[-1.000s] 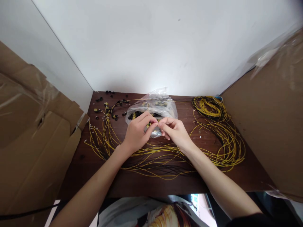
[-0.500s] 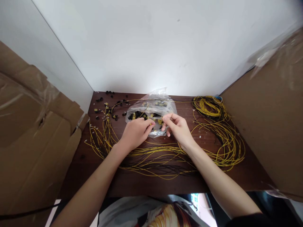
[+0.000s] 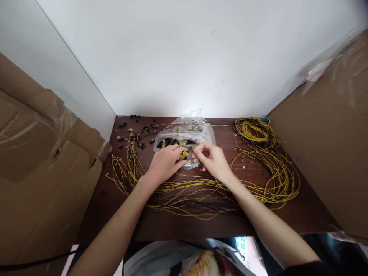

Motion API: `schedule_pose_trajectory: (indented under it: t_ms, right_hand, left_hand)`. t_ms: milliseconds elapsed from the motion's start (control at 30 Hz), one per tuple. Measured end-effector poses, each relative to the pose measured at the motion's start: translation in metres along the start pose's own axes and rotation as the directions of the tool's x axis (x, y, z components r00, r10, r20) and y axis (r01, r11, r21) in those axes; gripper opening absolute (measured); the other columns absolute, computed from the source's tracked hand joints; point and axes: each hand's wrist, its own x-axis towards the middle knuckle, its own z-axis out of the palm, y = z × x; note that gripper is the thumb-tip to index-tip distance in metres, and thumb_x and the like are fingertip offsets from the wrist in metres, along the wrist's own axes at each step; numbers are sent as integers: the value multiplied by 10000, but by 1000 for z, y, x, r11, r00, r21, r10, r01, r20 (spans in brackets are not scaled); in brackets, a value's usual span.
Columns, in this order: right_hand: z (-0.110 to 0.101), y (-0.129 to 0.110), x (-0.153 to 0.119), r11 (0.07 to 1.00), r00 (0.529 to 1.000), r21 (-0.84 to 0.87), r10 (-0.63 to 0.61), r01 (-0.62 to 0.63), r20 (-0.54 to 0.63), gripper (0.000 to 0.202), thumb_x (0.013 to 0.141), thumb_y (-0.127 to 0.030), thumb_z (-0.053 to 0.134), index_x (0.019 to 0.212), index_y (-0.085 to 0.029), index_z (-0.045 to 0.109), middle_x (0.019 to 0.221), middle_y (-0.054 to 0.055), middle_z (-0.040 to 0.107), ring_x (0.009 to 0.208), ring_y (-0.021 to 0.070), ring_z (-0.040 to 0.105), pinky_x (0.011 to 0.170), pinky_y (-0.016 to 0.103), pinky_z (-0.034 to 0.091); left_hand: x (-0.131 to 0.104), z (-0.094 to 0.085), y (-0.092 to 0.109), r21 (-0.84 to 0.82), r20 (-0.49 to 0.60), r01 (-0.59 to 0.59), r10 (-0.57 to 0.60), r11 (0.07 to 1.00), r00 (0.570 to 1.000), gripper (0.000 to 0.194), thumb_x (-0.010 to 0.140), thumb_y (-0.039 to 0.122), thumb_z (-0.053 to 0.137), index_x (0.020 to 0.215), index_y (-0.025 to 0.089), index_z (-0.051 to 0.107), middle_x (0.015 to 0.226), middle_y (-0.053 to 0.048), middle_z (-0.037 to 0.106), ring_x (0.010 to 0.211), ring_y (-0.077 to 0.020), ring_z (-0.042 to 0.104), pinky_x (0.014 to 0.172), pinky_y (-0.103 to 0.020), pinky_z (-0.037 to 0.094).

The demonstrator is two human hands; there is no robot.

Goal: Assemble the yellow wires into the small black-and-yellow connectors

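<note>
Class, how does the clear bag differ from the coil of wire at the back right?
The bag is see-through plastic; the coil is yellow and black wire. The bag is crumpled and holds small parts; the coil is wound in loops. Both rest on the table.

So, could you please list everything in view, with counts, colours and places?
Table: one, dark brown, centre.
Plastic bag: one, clear, middle of the table.
Bagged pieces: many, yellow and black, inside the plastic bag.
Loose pieces: many, black and yellow, back left.
Wires: many, yellow and black, across the table.
Wire coil: one, yellow and black, back right.
Left cardboard: one expanse, brown, far left.
Right cardboard: one expanse, brown, far right.
Back wall: one, white, behind the table.
Cord: one, black, lower left.
Printed cloth: one, multicoloured, bottom centre.
Left hand: one, bare, fingers apart over the bag's front.
Right hand: one, bare, at the bag's right; any held item unclear.
</note>
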Motion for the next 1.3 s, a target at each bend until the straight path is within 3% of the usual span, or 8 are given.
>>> schedule_pose_trajectory:
  t_ms: [233,467,567,700,1067,1200,1300]
  right_hand:
    - [-3,3,2,998,999,-69,-10,12,30,190,835,-333,517,784,-162,585,676,53,663,569,143,621,402,205,449]
    - [-2,4,3,999,998,-24,48,-47,41,217,816,-366,524,782,-155,565,681,60,672,557,152,633,339,195,451]
    - [-2,5,4,998,997,-15,57,-56,49,232,814,-382,521,796,-154,562,683,56,670,576,155,645,325,181,447]
    - [-1,7,4,998,997,-23,63,-62,51,234,821,-387,515,819,-158,558,671,40,664,562,138,638,320,164,440]
    - [-1,9,5,999,999,-32,7,-6,42,237,830,-386,507,793,-161,571,685,37,636,547,132,629,332,175,458]
    - [-3,7,6,1000,1000,-31,-5,5,-19,221,828,-378,502,811,-169,574,676,37,633,534,142,622,347,205,473]
    - [-5,3,6,1000,998,-23,8,-10,-69,233,820,-389,506,807,-167,575,672,35,634,503,134,598,350,209,461]
  left_hand:
    - [0,2,-3,-5,28,23,-23,1000,999,324,798,304,615,1112,235,581,901,-5,587,716,-144,574,561,-236,358]
    - [0,0,-5,-73,49,22,-19,997,999,333,796,324,628,1117,253,577,873,10,605,776,-162,584,615,-243,385]
    - [1,0,-4,-82,20,19,-17,996,1000,250,811,324,612,1045,238,608,868,3,607,794,-165,577,636,-251,398]
    - [1,1,1,-32,4,-12,12,999,1000,127,824,280,597,925,222,648,836,-11,612,823,-175,554,628,-251,396]
    - [17,-1,25,212,118,-143,120,967,986,173,854,209,502,827,171,668,820,-76,627,838,-220,523,597,-284,412]
    - [22,2,24,140,61,-111,103,984,993,129,843,209,511,835,181,637,830,-55,619,829,-207,526,609,-282,423]
    - [22,6,21,59,-65,-65,68,996,996,134,843,213,515,919,184,622,846,-42,610,847,-201,523,655,-291,433]
